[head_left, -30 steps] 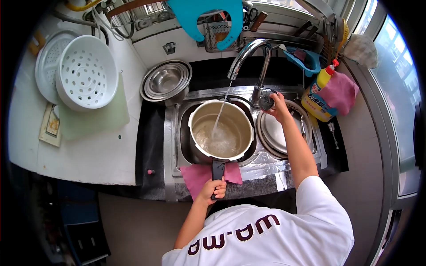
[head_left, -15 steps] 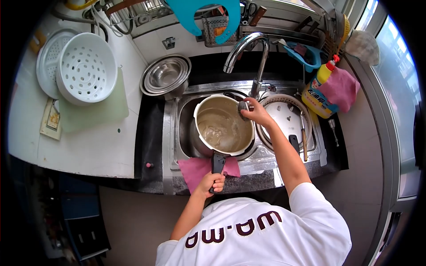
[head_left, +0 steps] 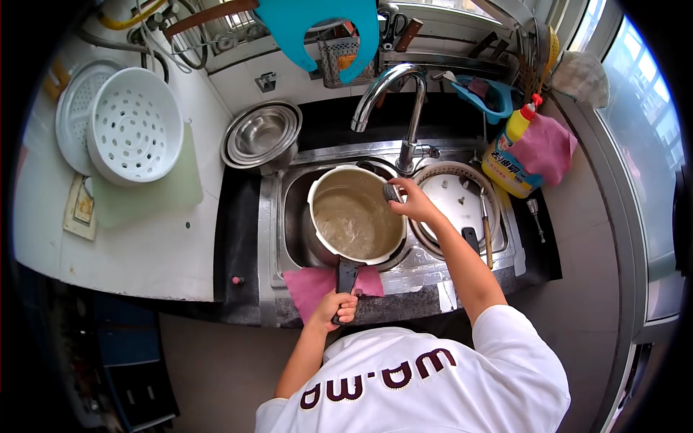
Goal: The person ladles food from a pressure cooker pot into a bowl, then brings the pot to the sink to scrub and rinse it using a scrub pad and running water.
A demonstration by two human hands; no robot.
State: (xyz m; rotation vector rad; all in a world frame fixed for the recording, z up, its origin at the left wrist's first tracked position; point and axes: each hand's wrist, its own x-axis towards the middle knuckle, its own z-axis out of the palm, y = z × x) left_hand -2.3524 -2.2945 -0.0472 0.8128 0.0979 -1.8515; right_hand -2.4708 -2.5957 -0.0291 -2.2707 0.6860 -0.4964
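A deep metal pot (head_left: 311, 209) sits in the left sink basin, with cloudy water moving inside. My left hand (head_left: 336, 309) is wrapped round its long black handle (head_left: 346, 274), near the front edge. At the right rim, my right hand (head_left: 414, 202) pinches a grey scouring pad (head_left: 390, 193) that looks like steel wool and touches the pot's upper edge. Under the handle lies a pink cloth (head_left: 299, 289). Beside the pot, a round lid (head_left: 451, 209) with a black handle fills the right basin, and a wooden-handled tool (head_left: 487, 238) lies across it.
A chrome faucet (head_left: 410, 130) arches behind the pot. Nested steel bowls (head_left: 261, 133) stand at the back left, near a white colander (head_left: 136, 124). A yellow cleaner bottle (head_left: 505, 162), draped with a pink cloth (head_left: 545, 148), stands at the right. A blue bib-like item (head_left: 289, 25) hangs above.
The whole view has shifted slightly. My right hand and the scouring pad stay at the pot's right rim, the hand a little lower against it. My left hand keeps its hold.
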